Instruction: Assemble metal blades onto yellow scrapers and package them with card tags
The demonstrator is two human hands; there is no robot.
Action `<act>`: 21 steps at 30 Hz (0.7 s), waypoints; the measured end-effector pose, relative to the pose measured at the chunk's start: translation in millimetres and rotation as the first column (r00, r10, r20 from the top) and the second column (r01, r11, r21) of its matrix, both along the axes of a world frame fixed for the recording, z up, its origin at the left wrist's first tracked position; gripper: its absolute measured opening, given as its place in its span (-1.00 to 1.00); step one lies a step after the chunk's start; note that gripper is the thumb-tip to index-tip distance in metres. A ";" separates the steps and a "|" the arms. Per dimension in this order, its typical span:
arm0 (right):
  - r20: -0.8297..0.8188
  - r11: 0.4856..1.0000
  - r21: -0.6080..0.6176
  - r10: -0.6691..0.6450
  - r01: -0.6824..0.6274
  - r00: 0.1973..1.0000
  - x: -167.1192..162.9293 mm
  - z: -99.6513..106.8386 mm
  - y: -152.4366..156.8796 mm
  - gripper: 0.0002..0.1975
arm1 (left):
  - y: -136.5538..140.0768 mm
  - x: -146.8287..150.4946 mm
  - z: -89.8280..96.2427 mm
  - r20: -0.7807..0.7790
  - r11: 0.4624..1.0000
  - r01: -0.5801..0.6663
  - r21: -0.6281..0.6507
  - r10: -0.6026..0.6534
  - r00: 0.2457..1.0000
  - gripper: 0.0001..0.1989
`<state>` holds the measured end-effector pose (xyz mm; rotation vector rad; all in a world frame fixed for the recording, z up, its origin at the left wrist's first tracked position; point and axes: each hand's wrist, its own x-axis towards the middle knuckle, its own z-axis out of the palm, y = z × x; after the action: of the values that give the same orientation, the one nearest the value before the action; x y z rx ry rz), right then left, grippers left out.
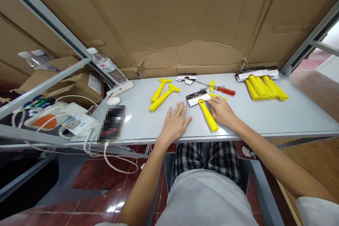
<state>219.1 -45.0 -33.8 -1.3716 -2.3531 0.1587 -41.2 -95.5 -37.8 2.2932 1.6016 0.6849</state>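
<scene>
My left hand (174, 123) lies flat on the tabletop with its fingers spread, holding nothing. Right of it is a yellow-handled scraper (208, 116) with a black-and-white card (196, 98) over its head. My right hand (221, 110) has curled fingers pinching the right edge of that card; the fingertips are partly hidden. Just beyond this hand lie a red-handled screwdriver (226, 90) and small yellow pieces (212, 84). Two yellow scrapers without cards (164, 97) rest past my left hand. Loose cards (186, 77) lie near the back.
Several carded yellow scrapers (265, 86) sit at the back right. On the left are a phone (111, 123) with a cable, a white round case (113, 101), another phone (120, 89), a bottle (109, 67) and a power strip (47, 120). Cardboard (190, 24) walls the back.
</scene>
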 end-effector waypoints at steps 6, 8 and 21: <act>-0.039 0.999 -0.034 -0.006 0.005 0.999 0.8 -1.6 -2.5 -0.51 | 0.1 0.6 0.8 -0.060 1.000 0.002 -0.007 -0.002 0.998 -0.35; -0.065 0.999 -0.041 -0.032 0.029 0.997 0.7 -0.2 -3.2 -0.51 | 0.2 0.9 0.5 -0.052 1.000 0.000 -0.003 0.000 0.999 -0.35; 0.131 0.957 -0.229 -0.152 0.179 0.980 -37.7 46.7 -4.7 -0.49 | -0.6 3.1 5.6 -0.429 0.999 -0.037 0.010 0.038 0.903 -0.29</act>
<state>181.3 -49.7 12.9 -1.7272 -2.3554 0.3344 -38.1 -96.1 -32.2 2.5476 1.8258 0.1862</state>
